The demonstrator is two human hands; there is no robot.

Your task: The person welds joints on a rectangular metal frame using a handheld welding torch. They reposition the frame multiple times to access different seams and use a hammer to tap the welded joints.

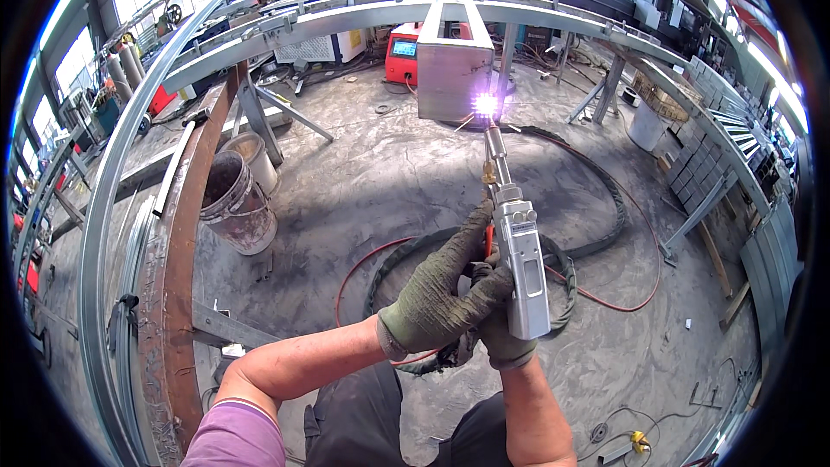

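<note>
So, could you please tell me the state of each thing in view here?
Welding gun: gripped by both hands, tip sparking brightly.
Left hand: gloved, closed on the gun.
Right hand: gloved, closed on the gun.
Steel box: upright, being welded.
Bucket: upright, open.
Hose: looped on floor.

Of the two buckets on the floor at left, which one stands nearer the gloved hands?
The darker, stained bucket, the larger in view, stands nearer the left hand; the paler bucket sits behind it.

The welding torch point(521, 251) is a long silver handheld tool with a grey box-shaped body and a thin nozzle with a brass ring. It points away from the person, slightly tilted. Its tip touches the lower edge of the grey metal box beam point(454, 69), where a bright violet-white spark point(486, 105) glows.
</note>
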